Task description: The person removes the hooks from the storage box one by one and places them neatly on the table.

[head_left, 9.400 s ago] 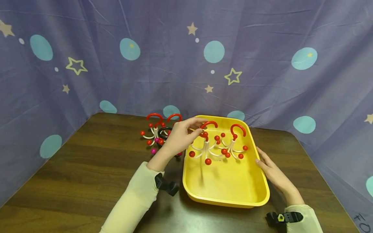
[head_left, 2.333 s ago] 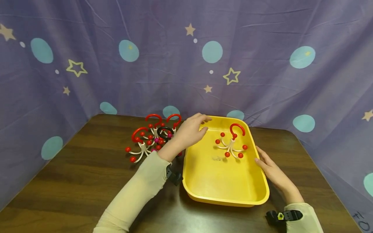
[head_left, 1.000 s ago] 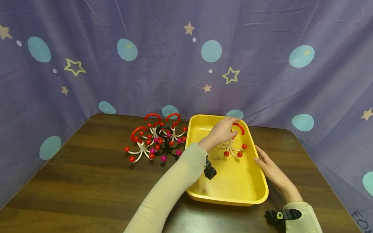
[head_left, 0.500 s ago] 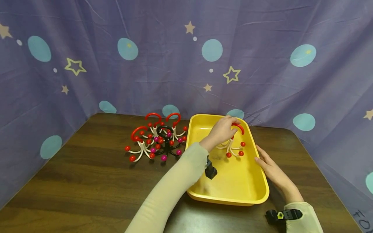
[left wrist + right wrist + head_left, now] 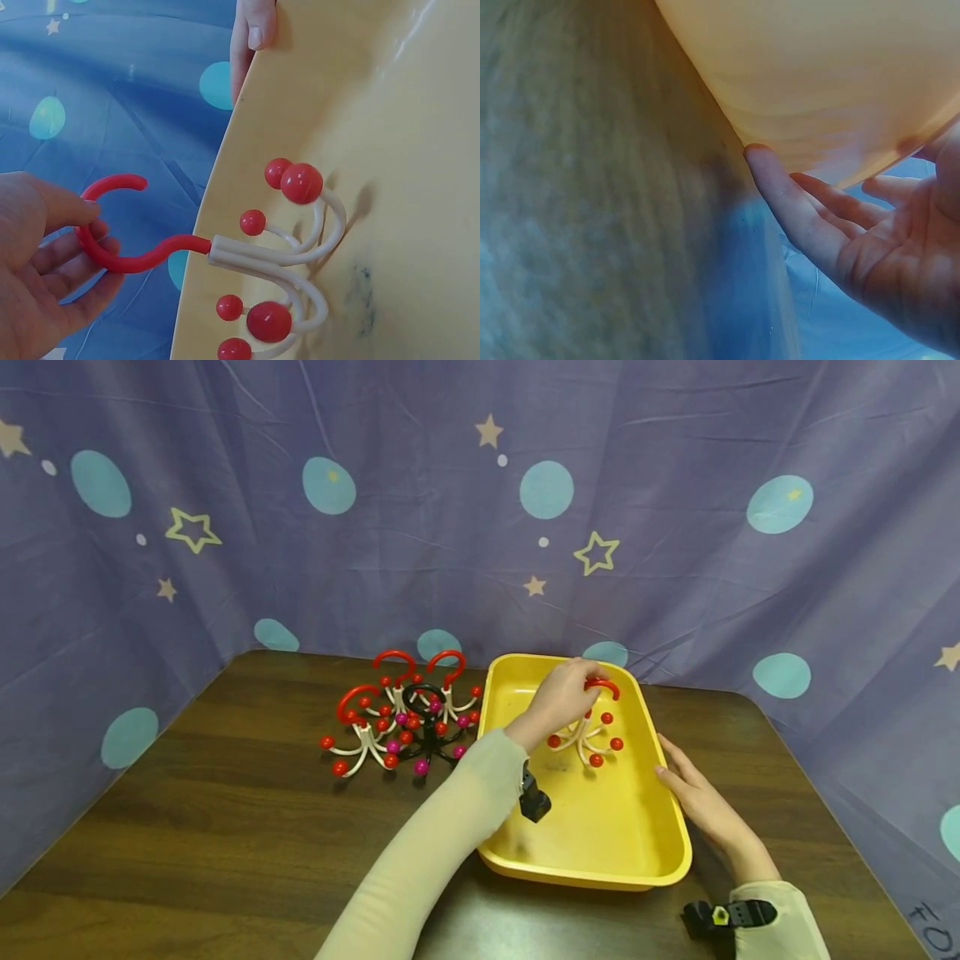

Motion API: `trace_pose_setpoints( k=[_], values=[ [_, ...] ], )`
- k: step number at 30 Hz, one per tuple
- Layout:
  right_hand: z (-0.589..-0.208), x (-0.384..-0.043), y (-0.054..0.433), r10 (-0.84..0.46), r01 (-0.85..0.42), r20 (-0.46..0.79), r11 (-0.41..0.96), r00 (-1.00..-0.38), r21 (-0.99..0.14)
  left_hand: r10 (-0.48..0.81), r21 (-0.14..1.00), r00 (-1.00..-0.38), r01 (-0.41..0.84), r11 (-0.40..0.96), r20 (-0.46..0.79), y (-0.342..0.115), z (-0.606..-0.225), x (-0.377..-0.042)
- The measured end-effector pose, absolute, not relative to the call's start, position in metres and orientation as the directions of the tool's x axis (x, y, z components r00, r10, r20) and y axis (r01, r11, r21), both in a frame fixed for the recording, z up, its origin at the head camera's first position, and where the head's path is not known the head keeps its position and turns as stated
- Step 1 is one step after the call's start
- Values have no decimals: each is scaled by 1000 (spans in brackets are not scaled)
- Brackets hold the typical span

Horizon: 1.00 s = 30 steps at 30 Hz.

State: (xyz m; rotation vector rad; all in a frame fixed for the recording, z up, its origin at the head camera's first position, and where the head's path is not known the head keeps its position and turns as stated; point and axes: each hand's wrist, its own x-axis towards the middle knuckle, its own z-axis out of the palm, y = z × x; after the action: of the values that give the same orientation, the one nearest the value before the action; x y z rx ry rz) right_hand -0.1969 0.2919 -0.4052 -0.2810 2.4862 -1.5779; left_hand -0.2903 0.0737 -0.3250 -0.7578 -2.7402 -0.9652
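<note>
My left hand (image 5: 561, 697) reaches into the yellow tub (image 5: 592, 835) and pinches the red hook of a white multi-arm hanger (image 5: 583, 737) with red ball tips. In the left wrist view, thumb and fingers close on the curved red hook (image 5: 124, 264), and the white arms (image 5: 274, 255) spread over the tub floor. At the tub's right side, my right hand (image 5: 708, 802) holds the wall, thumb at the rim. The right wrist view shows those fingers (image 5: 799, 214) against the outer wall from below.
Left of the tub, several hangers stand close together on the brown wooden table (image 5: 225, 827): white ones with red hooks, such as the front hanger (image 5: 365, 739), and a black hanger (image 5: 430, 735) with pink balls. A patterned purple curtain (image 5: 420, 543) hangs behind.
One hanger has gone from the tub to the table group on the left. My left hand came back, took the last hanger's hook and shifted it left, turning it slightly. The right hand stays put.
</note>
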Motion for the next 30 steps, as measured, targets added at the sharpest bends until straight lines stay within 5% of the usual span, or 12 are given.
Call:
trace_pose_setpoints(
  k=[30],
  values=[
    [-408, -198, 291, -271, -68, -40, 378, -962, -923, 384, 618, -865, 501, 606, 324, 51, -318, -277]
  ],
)
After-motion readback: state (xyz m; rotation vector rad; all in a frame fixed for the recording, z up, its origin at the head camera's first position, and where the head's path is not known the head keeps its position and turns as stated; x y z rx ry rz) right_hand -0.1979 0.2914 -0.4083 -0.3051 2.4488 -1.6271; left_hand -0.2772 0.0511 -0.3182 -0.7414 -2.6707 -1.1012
